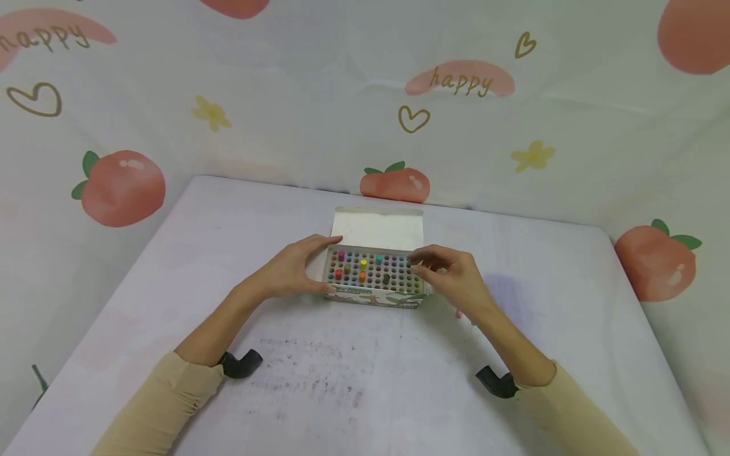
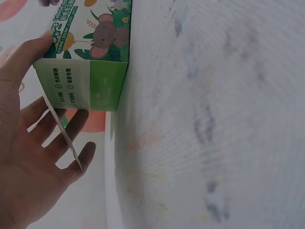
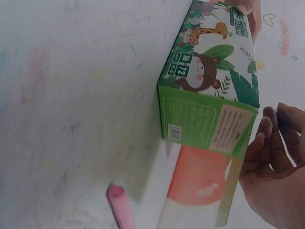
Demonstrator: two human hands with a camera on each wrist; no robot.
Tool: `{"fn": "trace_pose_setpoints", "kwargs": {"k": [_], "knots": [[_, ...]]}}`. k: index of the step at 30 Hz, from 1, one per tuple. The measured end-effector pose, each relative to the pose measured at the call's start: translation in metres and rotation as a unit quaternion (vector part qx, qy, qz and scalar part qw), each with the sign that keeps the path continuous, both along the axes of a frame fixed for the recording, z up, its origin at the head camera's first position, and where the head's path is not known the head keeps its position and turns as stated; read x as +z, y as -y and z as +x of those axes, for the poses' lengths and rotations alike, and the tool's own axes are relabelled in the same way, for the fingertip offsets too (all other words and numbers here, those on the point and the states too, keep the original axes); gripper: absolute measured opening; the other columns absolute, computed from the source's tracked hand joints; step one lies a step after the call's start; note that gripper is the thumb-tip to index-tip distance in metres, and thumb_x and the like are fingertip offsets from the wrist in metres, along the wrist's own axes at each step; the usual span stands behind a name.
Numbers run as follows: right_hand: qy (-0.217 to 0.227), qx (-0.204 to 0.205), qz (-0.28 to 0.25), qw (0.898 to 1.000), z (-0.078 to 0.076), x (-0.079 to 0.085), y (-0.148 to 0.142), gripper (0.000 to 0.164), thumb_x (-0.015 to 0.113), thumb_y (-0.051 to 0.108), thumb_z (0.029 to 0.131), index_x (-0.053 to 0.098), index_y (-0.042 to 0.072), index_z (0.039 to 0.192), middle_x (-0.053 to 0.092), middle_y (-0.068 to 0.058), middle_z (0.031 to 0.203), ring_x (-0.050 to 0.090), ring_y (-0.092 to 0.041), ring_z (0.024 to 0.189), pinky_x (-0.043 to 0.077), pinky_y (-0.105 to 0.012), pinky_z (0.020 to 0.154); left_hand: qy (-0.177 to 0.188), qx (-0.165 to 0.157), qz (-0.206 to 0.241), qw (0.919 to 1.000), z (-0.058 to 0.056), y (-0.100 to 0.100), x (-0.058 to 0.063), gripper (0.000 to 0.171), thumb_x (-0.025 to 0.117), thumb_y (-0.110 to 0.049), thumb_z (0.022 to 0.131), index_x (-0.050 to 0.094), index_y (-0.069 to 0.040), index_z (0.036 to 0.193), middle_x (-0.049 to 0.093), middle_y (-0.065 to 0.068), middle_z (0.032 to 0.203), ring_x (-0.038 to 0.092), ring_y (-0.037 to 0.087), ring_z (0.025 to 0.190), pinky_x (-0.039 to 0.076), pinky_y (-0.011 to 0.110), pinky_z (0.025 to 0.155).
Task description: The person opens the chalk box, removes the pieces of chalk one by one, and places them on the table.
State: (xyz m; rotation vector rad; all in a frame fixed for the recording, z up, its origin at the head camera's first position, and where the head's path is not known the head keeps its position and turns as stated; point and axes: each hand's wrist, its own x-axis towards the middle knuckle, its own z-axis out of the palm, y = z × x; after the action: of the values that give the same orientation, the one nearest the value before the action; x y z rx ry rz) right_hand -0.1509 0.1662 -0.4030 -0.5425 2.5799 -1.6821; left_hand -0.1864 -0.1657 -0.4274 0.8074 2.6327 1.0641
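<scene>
A chalk box (image 1: pixel 373 296) with printed animals stands on the table, its white lid (image 1: pixel 377 229) raised at the back. In its holed tray (image 1: pixel 393 282) several coloured chalks stick up, among them a yellow chalk (image 1: pixel 363 264) and a teal chalk (image 1: pixel 379 259). My left hand (image 1: pixel 288 269) grips the box's left end, thumb at the front corner, index finger at the back; in the left wrist view its other fingers spread behind a side flap (image 2: pixel 62 131). Over the tray's right end, my right hand (image 1: pixel 450 272) has thumb and fingertips close together; I cannot tell whether they pinch a chalk.
A pink chalk (image 3: pixel 121 207) lies on the table right of the box, partly behind the right wrist in the head view. Chalk smudges mark the white tabletop (image 1: pixel 308 373). A fruit-printed cloth (image 1: pixel 285 95) hangs behind the table's back edge.
</scene>
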Motion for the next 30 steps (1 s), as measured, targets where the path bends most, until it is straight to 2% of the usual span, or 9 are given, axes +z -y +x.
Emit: {"fn": "trace_pose_setpoints", "kwargs": {"k": [5, 9, 14, 24, 30], "knots": [[-0.015, 0.022, 0.029, 0.999, -0.001, -0.004, 0.008, 0.016, 0.074, 0.007, 0.089, 0.075, 0.008, 0.105, 0.073, -0.003, 0.093, 0.063, -0.023, 0.077, 0.049, -0.024, 0.064, -0.001, 0.0, 0.003, 1.0, 0.001, 0.0, 0.001, 0.096, 0.089, -0.031, 0.072, 0.04, -0.015, 0.152, 0.053, 0.007, 0.139, 0.049, 0.025, 0.126, 0.039, 0.052, 0.105], [-0.03, 0.037, 0.073, 0.996, 0.0, -0.006, 0.013, 0.018, 0.074, 0.01, 0.09, 0.075, 0.011, 0.108, 0.072, 0.002, 0.095, 0.061, -0.016, 0.082, 0.048, -0.026, 0.066, 0.004, 0.001, 0.006, 1.0, 0.002, 0.0, 0.002, 0.096, 0.089, -0.03, 0.072, 0.04, -0.015, 0.152, 0.053, 0.007, 0.139, 0.048, 0.026, 0.128, 0.038, 0.052, 0.106], [-0.024, 0.048, 0.1, 0.994, 0.0, -0.007, 0.018, 0.022, 0.075, 0.01, 0.089, 0.075, 0.013, 0.11, 0.072, 0.003, 0.102, 0.062, -0.013, 0.085, 0.051, -0.029, 0.068, 0.005, 0.001, 0.009, 0.9999, 0.002, 0.0, 0.002, 0.095, 0.09, -0.028, 0.072, 0.04, -0.015, 0.152, 0.053, 0.007, 0.139, 0.048, 0.025, 0.127, 0.038, 0.052, 0.106], [-0.023, 0.032, 0.171, 0.984, 0.001, -0.007, 0.026, 0.022, 0.079, 0.016, 0.085, 0.078, 0.017, 0.107, 0.07, 0.002, 0.106, 0.063, -0.012, 0.087, 0.053, -0.03, 0.068, -0.005, -0.005, 0.01, 0.9999, 0.001, 0.0, 0.001, 0.096, 0.09, -0.031, 0.072, 0.04, -0.015, 0.152, 0.054, 0.006, 0.138, 0.05, 0.024, 0.124, 0.04, 0.05, 0.103], [-0.028, 0.028, 0.196, 0.98, -0.001, -0.007, 0.031, 0.018, 0.08, 0.019, 0.085, 0.079, 0.018, 0.103, 0.071, 0.003, 0.102, 0.061, -0.014, 0.089, 0.051, -0.031, 0.068, -0.005, -0.009, 0.016, 0.9998, 0.001, 0.0, -0.001, 0.096, 0.09, -0.03, 0.071, 0.04, -0.015, 0.152, 0.054, 0.005, 0.137, 0.049, 0.024, 0.126, 0.039, 0.05, 0.105]]}}
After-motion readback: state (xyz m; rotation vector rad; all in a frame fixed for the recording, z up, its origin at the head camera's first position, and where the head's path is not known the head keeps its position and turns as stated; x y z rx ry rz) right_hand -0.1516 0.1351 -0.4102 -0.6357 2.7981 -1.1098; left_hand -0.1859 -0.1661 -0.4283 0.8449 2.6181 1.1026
